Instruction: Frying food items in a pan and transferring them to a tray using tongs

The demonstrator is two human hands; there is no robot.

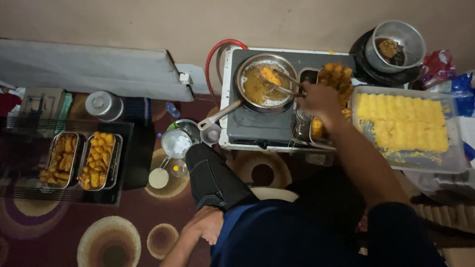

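Over the frying pan (262,84), right hand (319,101) grips tongs (287,86).

Single head-worn view, looking steeply down from above seated person; mid-range; stove (257,123) at centre, patterned floor (109,237) lower left.

Two trays (115,168) of fried pieces

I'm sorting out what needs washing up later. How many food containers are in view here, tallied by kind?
Metal trays of fried pieces on the left: 2
Frying pan of oil on the stove: 1
Clear tub of yellow breaded pieces: 1
Grey pot on the right burner: 1
Wire rack of fried pieces: 1
Total: 6
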